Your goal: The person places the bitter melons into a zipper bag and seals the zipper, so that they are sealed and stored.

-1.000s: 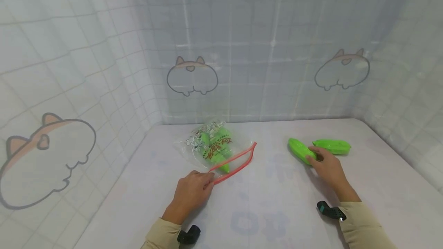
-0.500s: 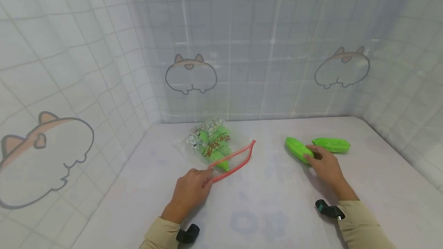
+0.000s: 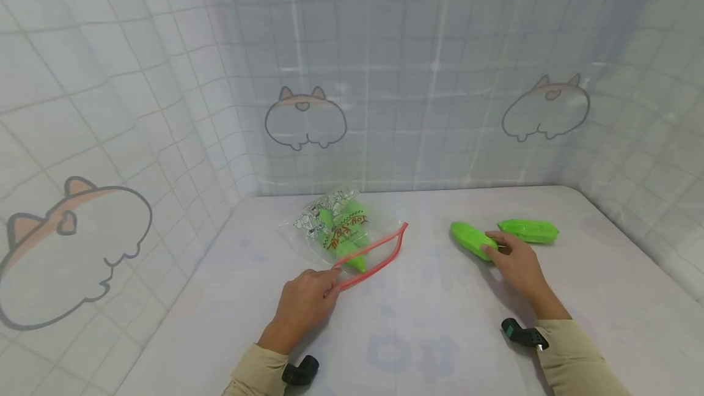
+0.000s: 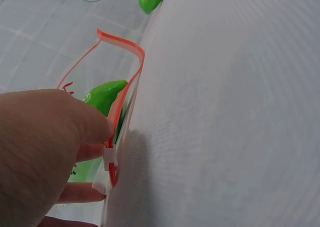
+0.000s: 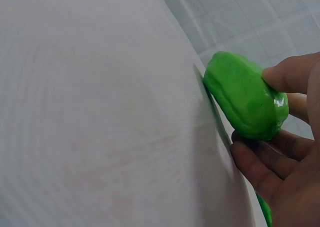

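On the left of the table lies a clear zip bag [image 3: 352,222] with red lettering, its red-edged mouth [image 3: 385,258] spread apart. Several green toy vegetables [image 3: 357,261] show inside it. My left hand [image 3: 308,301] pinches the near corner of the mouth, close to a white slider [image 4: 109,157] in the left wrist view. On the right, my right hand [image 3: 517,267] grips the end of a ridged green toy vegetable [image 5: 242,97] between thumb and fingers, at or just above the tabletop. Another green toy vegetable [image 3: 528,231] lies just behind that hand.
The white table [image 3: 418,322] is bounded at the back and both sides by pale checked curtains [image 3: 401,109] with cartoon animal prints. Dark straps with small devices [image 3: 525,335] sit at both wrists.
The right hand's toy vegetable has shifted slightly left and turned a little flatter across the view. The left hand stays at the bag's mouth.
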A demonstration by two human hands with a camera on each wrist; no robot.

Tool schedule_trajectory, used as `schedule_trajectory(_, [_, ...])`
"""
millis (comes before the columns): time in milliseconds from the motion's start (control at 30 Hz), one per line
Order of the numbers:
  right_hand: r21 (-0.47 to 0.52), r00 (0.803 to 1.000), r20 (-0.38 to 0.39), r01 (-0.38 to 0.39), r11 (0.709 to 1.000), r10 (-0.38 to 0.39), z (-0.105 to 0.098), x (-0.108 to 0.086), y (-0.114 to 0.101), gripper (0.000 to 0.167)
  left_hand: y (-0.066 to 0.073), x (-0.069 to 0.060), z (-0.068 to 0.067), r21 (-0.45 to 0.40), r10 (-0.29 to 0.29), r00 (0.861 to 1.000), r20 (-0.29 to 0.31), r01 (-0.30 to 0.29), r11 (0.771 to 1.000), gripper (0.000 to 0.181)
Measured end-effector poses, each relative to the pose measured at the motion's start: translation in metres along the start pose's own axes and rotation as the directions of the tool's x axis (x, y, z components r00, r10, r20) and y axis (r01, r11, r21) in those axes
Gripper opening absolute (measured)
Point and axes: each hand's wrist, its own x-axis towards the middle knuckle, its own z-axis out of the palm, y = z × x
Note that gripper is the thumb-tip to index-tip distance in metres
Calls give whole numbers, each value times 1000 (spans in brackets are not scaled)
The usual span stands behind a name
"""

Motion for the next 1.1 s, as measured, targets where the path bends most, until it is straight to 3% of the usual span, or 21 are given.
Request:
schedule_trajectory(400, [55, 1000, 7, 15, 998, -16, 1, 3, -4, 54, 1, 2, 1, 7, 8, 1000, -14, -8, 1000, 18])
schedule_trajectory(700, [142, 1000, 19, 19, 990, -22, 9, 4, -7, 48, 4, 3, -2, 7, -8, 1000, 25, 8, 1000, 12])
schedule_trajectory(1100, [346, 996, 87, -4, 938, -28, 19, 0, -17, 47, 5, 3, -3, -1, -14, 999, 33, 14, 1000, 11])
